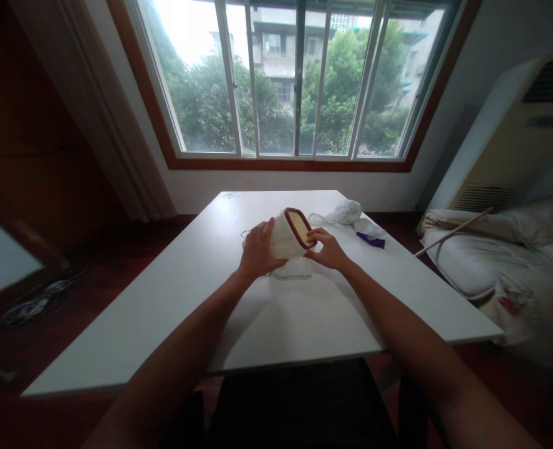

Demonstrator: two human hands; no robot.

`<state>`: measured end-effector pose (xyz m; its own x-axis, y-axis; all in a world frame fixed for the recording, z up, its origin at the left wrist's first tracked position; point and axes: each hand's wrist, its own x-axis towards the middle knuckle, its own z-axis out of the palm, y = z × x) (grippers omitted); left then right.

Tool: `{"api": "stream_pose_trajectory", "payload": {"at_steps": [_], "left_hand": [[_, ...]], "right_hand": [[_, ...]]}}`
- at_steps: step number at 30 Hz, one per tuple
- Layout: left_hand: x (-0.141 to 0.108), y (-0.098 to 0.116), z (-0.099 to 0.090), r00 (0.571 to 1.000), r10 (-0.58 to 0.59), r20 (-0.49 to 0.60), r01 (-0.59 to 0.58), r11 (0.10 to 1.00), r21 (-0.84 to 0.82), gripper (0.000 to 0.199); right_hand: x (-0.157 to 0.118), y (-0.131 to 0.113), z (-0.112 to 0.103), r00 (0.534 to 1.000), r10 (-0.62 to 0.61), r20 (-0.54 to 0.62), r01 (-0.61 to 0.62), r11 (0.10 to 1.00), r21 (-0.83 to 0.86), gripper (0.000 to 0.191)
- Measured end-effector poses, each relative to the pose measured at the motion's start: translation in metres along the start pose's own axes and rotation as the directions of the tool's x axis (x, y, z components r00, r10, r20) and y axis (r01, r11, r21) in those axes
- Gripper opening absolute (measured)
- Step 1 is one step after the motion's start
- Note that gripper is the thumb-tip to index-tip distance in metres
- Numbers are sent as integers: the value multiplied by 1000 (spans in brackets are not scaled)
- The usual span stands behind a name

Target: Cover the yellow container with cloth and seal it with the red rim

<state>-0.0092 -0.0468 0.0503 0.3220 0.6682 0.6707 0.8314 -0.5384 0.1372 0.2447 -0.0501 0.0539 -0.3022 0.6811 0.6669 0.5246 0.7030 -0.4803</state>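
Observation:
A cream-coloured container (283, 240) with a brown rim round its yellowish end face is tilted above the white table, that end turned to the right. My left hand (259, 248) wraps round its left side. At the lower right of the rim, my right hand (326, 247) pinches the edge between thumb and fingers. Thin translucent plastic (295, 269) hangs beneath the container and rests on the table. Part of a thin loop shows just left of my left hand.
Crumpled clear plastic bags (348, 212) and a purple item (371, 240) lie at the table's (164, 312) back right. Beyond the right edge are a thin stick (454, 233) and pale cushions (463, 262). A window stands behind.

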Motion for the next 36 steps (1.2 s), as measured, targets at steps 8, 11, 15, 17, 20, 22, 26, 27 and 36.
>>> {"api": "stream_pose_trajectory", "payload": {"at_steps": [8, 11, 15, 17, 20, 22, 26, 27, 36], "left_hand": [[1, 7, -6, 1000, -22, 11, 21, 993, 114, 112], [1, 9, -6, 1000, -25, 13, 24, 993, 116, 112], [1, 7, -4, 1000, -22, 5, 21, 993, 113, 115], [1, 6, -3, 1000, -16, -3, 17, 994, 111, 115], [1, 5, -2, 1000, -11, -20, 13, 994, 104, 115], [1, 5, -2, 1000, -13, -24, 15, 995, 102, 115], [1, 4, 0, 999, -15, -31, 18, 995, 97, 114], [1, 4, 0, 999, -17, -35, 20, 995, 96, 115], [0, 2, 1, 997, -23, -74, 29, 996, 80, 117]], "right_hand": [[1, -20, -4, 996, -73, 51, 72, 997, 16, 21], [2, -26, -1, 999, -38, -26, 40, 995, 96, 17], [2, -29, 3, 996, -36, -83, 45, 993, 110, 16], [1, -29, 4, 994, -54, -91, 62, 994, 89, 16], [1, -30, 6, 990, -89, -109, 96, 993, 64, 16], [0, -31, 9, 988, -101, -121, 109, 992, 58, 17], [-1, -33, 11, 985, -97, -143, 106, 993, 52, 21], [0, -34, 11, 984, -94, -153, 102, 994, 45, 23], [4, -4, -21, 894, 76, -442, -37, 995, 98, 31]]}}
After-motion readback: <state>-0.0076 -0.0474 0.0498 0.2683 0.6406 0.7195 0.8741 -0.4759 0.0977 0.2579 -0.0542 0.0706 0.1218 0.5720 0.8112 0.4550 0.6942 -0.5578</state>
